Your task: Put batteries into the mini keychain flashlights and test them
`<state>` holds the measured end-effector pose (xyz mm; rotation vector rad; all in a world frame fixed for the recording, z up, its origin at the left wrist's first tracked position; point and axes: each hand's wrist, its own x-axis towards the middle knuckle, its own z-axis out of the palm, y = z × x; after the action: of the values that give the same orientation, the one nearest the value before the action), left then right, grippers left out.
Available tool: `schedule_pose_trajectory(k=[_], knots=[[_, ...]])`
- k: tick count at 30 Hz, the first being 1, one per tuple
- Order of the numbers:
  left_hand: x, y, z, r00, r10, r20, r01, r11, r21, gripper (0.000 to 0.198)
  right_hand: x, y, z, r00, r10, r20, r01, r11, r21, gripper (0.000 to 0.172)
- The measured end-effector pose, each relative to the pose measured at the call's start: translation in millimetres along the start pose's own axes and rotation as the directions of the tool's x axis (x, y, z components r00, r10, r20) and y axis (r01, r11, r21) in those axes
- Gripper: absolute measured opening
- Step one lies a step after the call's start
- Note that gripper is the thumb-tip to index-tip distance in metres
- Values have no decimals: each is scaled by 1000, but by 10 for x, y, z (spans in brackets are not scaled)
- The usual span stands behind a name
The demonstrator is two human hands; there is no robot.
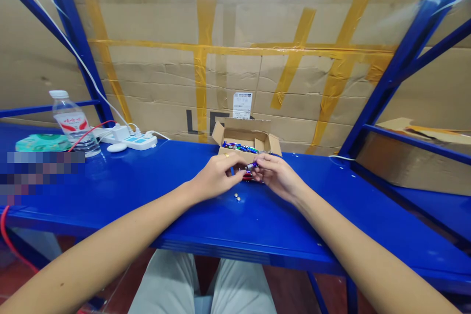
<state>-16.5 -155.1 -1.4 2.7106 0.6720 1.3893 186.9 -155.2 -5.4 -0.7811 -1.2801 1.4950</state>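
Observation:
A small purple metal tube [253, 165] with a silver end sits pinched in the fingers of my right hand [274, 172]. Curled toward its silver end, my left hand [220, 174] has thumb and forefinger close to the tube; whether something small is between them is hidden. Below the hands lie shiny red metal tubes [248, 175], partly covered by my fingers. Two small round silver pieces [237, 197], like button cells, rest on the blue table [206, 221] nearer to me. Just behind the hands, an open cardboard box [235, 125] contains several coloured metal tubes [241, 147].
On the left stand a water bottle [73, 125], a green packet [42, 143] and a white power strip [142, 141] with cables. A large taped cardboard sheet [154, 73] backs the table between blue metal posts [390, 68]. Another carton [415, 162] is at right.

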Motion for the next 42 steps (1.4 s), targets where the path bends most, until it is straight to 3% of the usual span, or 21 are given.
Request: schedule_pose_trajectory(k=[7, 11, 20, 27, 31, 34, 37, 39, 42], knots=[[14, -9, 2, 995, 61, -75, -62, 998, -15, 9, 17, 52, -30, 988, 75, 132, -80, 996, 32, 23], [22, -20, 13, 985, 147, -93, -146, 989, 12, 11, 56, 115, -90, 984, 35, 174, -42, 999, 35, 25], [9, -12, 48, 975, 211, -69, -210, 978, 13, 12, 75, 155, -97, 969, -48, 241, 49, 999, 3, 18], [-9, 32, 60, 984, 177, -31, -177, 984, -3, 11, 83, 163, -105, 955, -75, 288, 81, 997, -11, 23], [-14, 30, 56, 990, 134, -33, -134, 991, 0, 8, 57, 131, -92, 951, -98, 293, 150, 976, -160, 21], [-19, 18, 55, 994, 110, 7, -110, 994, -28, 9, 21, 57, -71, 933, -195, 303, 312, 857, -409, 12], [-25, 14, 61, 992, 109, 58, -107, 994, -36, 9, -19, -16, -49, 864, -367, 344, 502, 602, -621, 10], [-28, 15, 70, 991, 121, 56, -120, 993, -23, 7, -37, -37, -37, 799, -458, 391, 588, 456, -668, 17], [-34, 19, 83, 990, 129, 49, -129, 992, 8, 6, -41, -26, -24, 725, -534, 435, 654, 336, -678, 22]])
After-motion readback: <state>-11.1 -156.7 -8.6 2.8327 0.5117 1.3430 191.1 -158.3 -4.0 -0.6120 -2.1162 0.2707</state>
